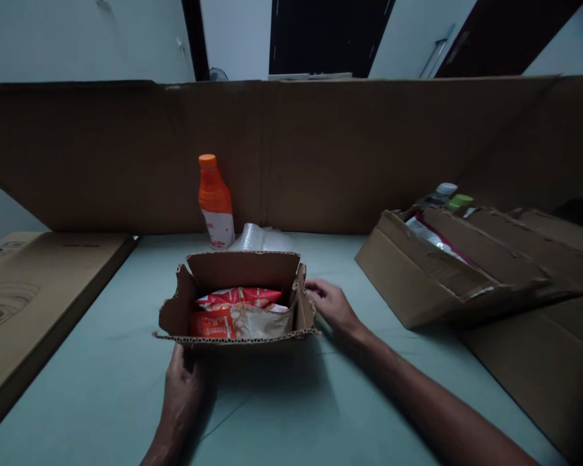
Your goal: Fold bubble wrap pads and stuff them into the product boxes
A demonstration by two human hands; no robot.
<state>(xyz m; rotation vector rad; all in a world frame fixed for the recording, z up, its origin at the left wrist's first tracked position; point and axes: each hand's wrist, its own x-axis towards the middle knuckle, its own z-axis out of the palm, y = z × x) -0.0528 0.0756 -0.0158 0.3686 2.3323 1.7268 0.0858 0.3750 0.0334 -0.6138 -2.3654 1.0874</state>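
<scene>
A small open cardboard box [208, 268] stands in the middle of the pale green table [282, 401]. Red and white snack packets [238, 310] lie inside it. My left hand [182, 385] rests against the box's near left edge, fingers curled at the front flap. My right hand [333, 307] lies beside the box's right wall, fingers stretched toward it and touching the side. Behind the box stand an orange bottle [215, 202] with an orange cap and a wad of clear bubble wrap [261, 239].
A larger open cardboard box [418, 278] with packets and capped bottles [454, 197] sits at the right. A flat cardboard carton [34, 291] lies at the left. A tall cardboard wall [320, 149] runs along the table's back.
</scene>
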